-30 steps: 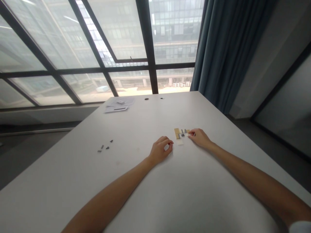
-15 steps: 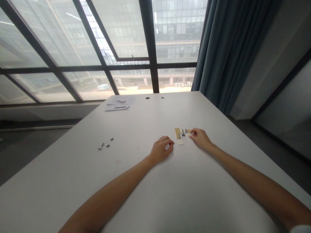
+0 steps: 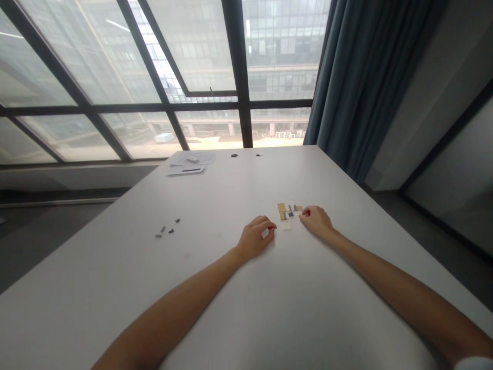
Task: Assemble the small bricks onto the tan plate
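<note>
A small flat group of yellow, white and dark grey pieces lies on the white table, between my two hands. My right hand rests at its right edge. Thumb and forefinger are pinched together there, close to a pale piece; what they hold, if anything, is too small to tell. On the other side, my left hand lies on the tabletop with thumb and forefinger brought together in a ring. Whatever may be between those fingertips cannot be made out. Just right of them is a pale flat piece.
Several small dark pieces lie apart on the table's left side. Papers with a small white object sit at the far left. Two dark round spots show near the far edge. Behind stand windows and a blue curtain.
The fingers of my right hand have closed into a tighter pinch, and the hand has shifted slightly at the group's right edge. My left hand stays where it was.
</note>
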`<state>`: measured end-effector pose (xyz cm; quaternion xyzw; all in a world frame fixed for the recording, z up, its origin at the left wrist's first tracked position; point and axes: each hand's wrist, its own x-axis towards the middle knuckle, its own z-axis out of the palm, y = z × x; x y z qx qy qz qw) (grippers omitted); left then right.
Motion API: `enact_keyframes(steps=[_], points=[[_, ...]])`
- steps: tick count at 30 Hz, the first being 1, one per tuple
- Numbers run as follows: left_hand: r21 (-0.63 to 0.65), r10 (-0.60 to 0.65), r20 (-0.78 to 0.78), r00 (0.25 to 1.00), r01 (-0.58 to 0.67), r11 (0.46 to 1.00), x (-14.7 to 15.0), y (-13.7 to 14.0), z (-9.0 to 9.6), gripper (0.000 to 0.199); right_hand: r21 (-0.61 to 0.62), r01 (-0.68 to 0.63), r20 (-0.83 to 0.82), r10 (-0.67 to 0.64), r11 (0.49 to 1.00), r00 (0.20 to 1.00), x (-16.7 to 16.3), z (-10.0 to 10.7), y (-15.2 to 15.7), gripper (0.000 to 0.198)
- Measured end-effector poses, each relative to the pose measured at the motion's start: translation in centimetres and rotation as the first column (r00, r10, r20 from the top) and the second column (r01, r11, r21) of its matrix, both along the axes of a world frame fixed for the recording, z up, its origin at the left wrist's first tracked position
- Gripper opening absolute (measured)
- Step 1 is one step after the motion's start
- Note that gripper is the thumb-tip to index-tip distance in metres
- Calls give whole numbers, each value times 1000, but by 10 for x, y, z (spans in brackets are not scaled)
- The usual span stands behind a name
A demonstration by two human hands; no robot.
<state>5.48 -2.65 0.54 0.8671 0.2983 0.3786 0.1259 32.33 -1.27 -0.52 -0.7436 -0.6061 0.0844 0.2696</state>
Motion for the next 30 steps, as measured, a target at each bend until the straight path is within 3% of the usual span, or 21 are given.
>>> enact_keyframes(steps=[23, 30], points=[[-13, -2, 6, 1000, 2, 1000, 0, -1, 1, 18, -45, 46, -26, -47, 998, 999, -5, 2, -3, 16], [-27, 13, -2, 1000, -13, 1000, -2, 0, 0, 18, 53, 16, -83, -12, 998, 996, 0, 16, -11, 20]])
